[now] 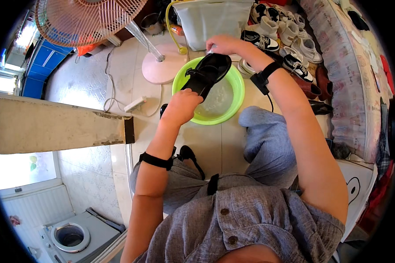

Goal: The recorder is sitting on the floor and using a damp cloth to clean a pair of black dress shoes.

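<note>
Over a lime-green plastic basin (239,95), a black shoe (214,70) with a small bow on it is held at a slant. My left hand (183,107) grips the shoe's lower end. At its upper end is my right hand (222,45), fingers bent around a small whitish thing (211,51), possibly a cloth, mostly hidden. Cloudy water (217,100) lies in the basin. Beside my left wrist, part of another black shoe (163,110) shows on the floor.
A pink standing fan (158,69) rises behind the basin at left. A power strip (135,104) and cords lie on the tiles. Several pairs of shoes (296,49) line the right side by a fabric-draped bed (345,65). A white bin (214,19) stands behind.
</note>
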{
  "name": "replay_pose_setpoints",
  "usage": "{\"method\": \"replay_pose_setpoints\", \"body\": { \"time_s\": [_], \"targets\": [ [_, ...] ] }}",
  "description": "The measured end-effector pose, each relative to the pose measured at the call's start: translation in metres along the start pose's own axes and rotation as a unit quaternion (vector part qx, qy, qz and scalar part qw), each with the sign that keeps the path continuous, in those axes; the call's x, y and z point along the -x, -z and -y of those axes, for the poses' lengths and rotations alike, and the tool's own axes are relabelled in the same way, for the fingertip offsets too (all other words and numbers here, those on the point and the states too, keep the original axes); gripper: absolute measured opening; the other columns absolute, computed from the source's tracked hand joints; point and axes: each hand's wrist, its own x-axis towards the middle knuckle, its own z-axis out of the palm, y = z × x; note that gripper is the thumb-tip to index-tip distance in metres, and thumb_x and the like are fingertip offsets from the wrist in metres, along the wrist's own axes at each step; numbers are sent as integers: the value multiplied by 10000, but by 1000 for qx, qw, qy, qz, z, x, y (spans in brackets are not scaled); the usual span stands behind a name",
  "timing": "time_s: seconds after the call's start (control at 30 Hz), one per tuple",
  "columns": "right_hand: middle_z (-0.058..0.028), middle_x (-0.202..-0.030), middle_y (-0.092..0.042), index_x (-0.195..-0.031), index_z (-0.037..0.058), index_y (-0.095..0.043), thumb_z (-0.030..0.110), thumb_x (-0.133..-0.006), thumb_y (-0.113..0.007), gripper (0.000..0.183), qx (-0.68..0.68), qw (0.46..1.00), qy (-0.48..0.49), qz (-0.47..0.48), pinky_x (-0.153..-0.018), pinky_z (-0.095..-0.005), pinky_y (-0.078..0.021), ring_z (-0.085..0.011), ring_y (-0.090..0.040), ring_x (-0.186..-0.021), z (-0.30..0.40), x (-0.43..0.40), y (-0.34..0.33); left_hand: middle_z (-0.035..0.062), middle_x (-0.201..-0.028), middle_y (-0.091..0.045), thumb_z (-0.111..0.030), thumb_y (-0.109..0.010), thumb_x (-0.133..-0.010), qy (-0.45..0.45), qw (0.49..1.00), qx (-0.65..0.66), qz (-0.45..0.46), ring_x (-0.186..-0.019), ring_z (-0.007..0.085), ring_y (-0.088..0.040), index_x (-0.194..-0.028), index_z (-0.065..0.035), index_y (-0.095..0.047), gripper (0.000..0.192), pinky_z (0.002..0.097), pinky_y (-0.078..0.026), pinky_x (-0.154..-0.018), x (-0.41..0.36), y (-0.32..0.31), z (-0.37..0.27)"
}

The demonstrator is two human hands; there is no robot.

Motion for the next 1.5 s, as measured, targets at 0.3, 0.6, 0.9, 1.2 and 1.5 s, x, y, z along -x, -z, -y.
{"method": "replay_pose_setpoints", "body": {
  "time_s": [0.3, 0.6, 0.9, 1.2, 1.5],
  "targets": [
    [-81, -932, -679, -941, 104, -685, 217, -762, -603, 227, -87, 991, -93, -46, -715, -369, -484, -232, -624, -839, -44, 12, 10, 64, -781, -593, 14, -575, -682, 40, 993, -99, -50, -848, 268, -564, -789, -94, -626, 161, 381, -471, -743, -1, 9, 6],
    [-46, -1086, -575, -1030, 102, -633, 579, -717, -687, 573, -334, 900, -278, -2, -755, -376, -433, -155, -511, -992, 3, 27, 28, 50, -769, -549, -13, -542, -694, 32, 992, -67, -106, -843, 267, -546, -788, -89, -583, 128, 394, -465, -723, -4, 6, 7],
    [-2, -777, -607, -915, 48, -676, 485, -701, -757, 493, -383, 903, -193, -4, -647, -254, -432, -115, -545, -711, 0, 17, 2, 42, -766, -561, -10, -566, -694, 30, 986, -127, -101, -842, 236, -553, -743, -109, -577, 110, 357, -444, -719, 2, 1, 24],
    [-33, -813, -663, -917, 14, -705, 446, -701, -757, 486, -385, 905, -106, -151, -691, -273, -459, -114, -573, -734, 20, -5, -13, 101, -902, -604, 76, -576, -681, 217, 951, -151, -162, -905, 304, -572, -945, -60, -496, 308, 403, -456, -762, 1, 11, 47],
    [-109, -661, -643, -902, 36, -707, 386, -675, -762, 420, -245, 945, -37, -214, -590, -320, -471, -190, -599, -584, 82, 6, -20, 90, -1038, -604, -156, -600, -879, 186, 297, 879, -322, -1023, 244, -569, -1050, -48, -547, 209, 390, -415, -982, -22, -3, 61]
  ]
}}
